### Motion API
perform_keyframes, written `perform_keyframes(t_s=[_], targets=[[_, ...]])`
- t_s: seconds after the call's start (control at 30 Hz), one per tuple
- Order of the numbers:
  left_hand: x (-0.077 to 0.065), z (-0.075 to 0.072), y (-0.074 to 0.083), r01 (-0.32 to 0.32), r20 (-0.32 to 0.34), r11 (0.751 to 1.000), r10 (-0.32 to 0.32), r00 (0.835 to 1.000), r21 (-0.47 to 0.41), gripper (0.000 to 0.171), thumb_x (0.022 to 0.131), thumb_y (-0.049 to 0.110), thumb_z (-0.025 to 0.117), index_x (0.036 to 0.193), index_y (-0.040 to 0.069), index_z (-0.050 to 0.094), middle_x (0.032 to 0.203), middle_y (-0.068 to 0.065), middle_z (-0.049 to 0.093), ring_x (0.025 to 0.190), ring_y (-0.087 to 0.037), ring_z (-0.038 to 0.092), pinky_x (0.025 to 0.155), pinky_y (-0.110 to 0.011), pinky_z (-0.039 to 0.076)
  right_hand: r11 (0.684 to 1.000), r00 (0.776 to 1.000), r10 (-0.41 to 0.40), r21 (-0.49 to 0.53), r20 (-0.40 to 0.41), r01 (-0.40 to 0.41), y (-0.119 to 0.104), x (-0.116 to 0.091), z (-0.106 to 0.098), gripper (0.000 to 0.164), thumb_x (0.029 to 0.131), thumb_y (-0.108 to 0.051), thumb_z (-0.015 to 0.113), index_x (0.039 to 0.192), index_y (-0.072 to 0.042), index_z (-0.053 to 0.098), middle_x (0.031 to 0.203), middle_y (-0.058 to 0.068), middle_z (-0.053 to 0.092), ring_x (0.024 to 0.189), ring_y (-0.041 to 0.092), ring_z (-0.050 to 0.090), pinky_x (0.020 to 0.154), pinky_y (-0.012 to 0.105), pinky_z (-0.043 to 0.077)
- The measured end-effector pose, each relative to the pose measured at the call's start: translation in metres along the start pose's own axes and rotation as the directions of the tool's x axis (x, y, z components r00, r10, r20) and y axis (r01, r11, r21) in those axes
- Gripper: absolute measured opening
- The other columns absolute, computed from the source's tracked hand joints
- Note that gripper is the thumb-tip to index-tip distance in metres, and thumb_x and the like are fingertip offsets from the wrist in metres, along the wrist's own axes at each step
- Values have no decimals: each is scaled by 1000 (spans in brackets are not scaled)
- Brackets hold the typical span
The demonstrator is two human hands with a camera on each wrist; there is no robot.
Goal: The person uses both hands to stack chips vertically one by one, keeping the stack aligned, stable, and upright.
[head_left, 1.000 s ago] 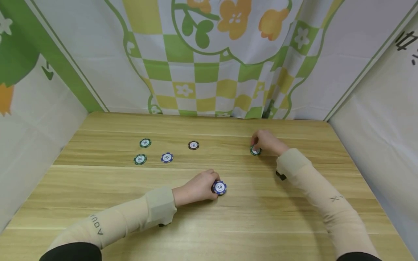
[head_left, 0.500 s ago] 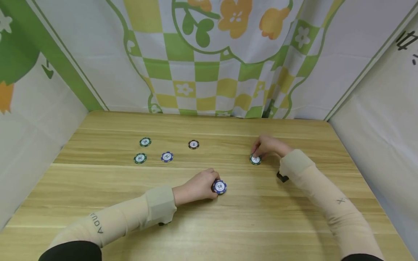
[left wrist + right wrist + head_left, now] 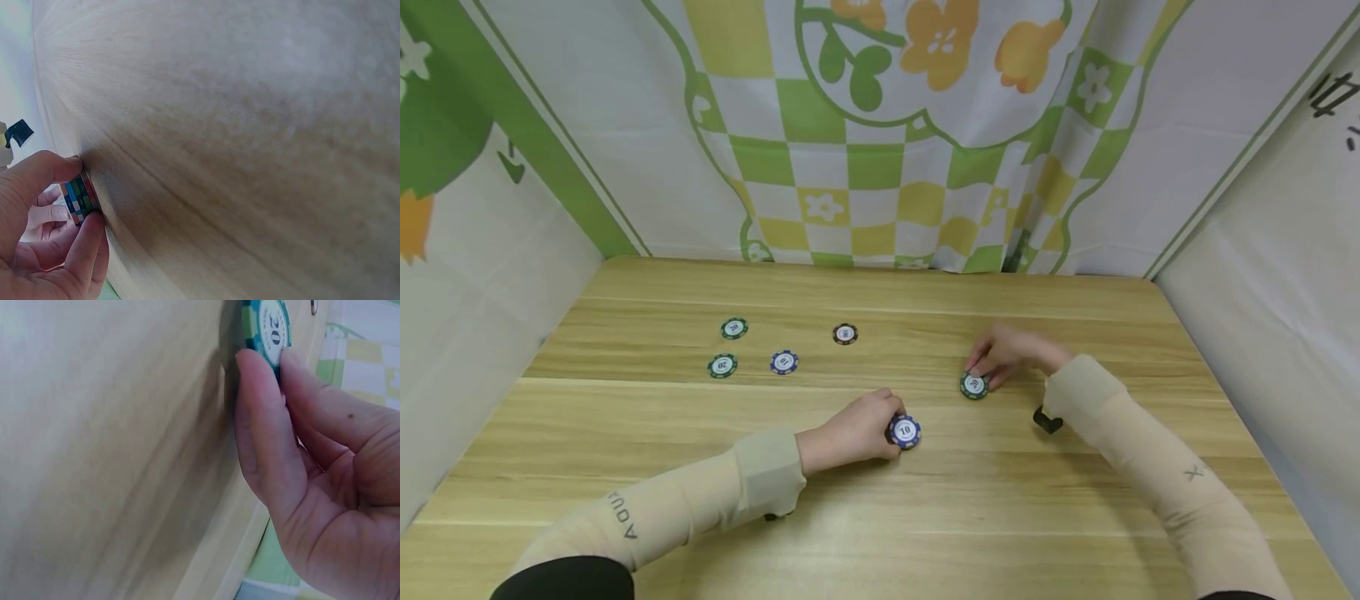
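On the wooden table (image 3: 940,525), the left hand (image 3: 857,429) grips a blue-topped chip stack (image 3: 906,432); the right hand (image 3: 1009,352) pinches a green 20 chip (image 3: 974,386) by its edge

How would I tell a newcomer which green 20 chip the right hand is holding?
Start with the patterned curtain and the wooden table before it. Right of the table's middle, the right hand pinches the green 20 chip by its edge. Unlike the two loose green chips lying farther left, this one is in someone's grasp.
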State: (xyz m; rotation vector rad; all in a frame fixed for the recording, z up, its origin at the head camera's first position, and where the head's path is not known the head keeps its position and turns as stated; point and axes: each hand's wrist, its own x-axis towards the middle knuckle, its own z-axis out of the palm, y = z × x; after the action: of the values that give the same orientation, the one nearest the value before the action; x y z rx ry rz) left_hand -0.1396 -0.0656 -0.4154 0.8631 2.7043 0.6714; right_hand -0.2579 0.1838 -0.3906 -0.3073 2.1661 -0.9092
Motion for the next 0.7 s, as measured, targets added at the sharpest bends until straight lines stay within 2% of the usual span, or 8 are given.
perform_keyframes(t_s=[0.13,0.27,0.5,0.7], targets=[[1,1,0,11,6,1000,-11,1000,-1,39,66,13,77,99,1,59,91,-4,54,82,-15,54,74,-26,47,998,999,-4,65,52,1,0,0,7,19,83,2,61,100,11,60,77,8,62,59,12,59,60,27,53],[2,2,-2,15,7,1000,-15,1000,-6,40,66,14,77,99,1,60,92,-4,54,82,-15,54,74,-26,47,996,995,-30,87,97,22,-4,-1,14,18,84,4,58,99,14,58,76,7,61,58,11,59,60,27,53],[2,3,-2,9,5,1000,-9,1000,-1,40,65,15,77,98,1,60,92,-4,54,82,-15,54,74,-26,47,996,994,-50,78,101,43,-14,-3,25,17,84,3,59,98,12,59,79,9,62,59,11,61,62,28,54],[2,1,-1,6,2,1000,-6,1000,0,40,65,15,78,98,2,60,91,-4,55,82,-15,54,74,-27,47,988,993,-49,148,104,33,-20,-4,35,17,84,3,59,98,12,58,83,12,62,65,14,62,66,28,54]])
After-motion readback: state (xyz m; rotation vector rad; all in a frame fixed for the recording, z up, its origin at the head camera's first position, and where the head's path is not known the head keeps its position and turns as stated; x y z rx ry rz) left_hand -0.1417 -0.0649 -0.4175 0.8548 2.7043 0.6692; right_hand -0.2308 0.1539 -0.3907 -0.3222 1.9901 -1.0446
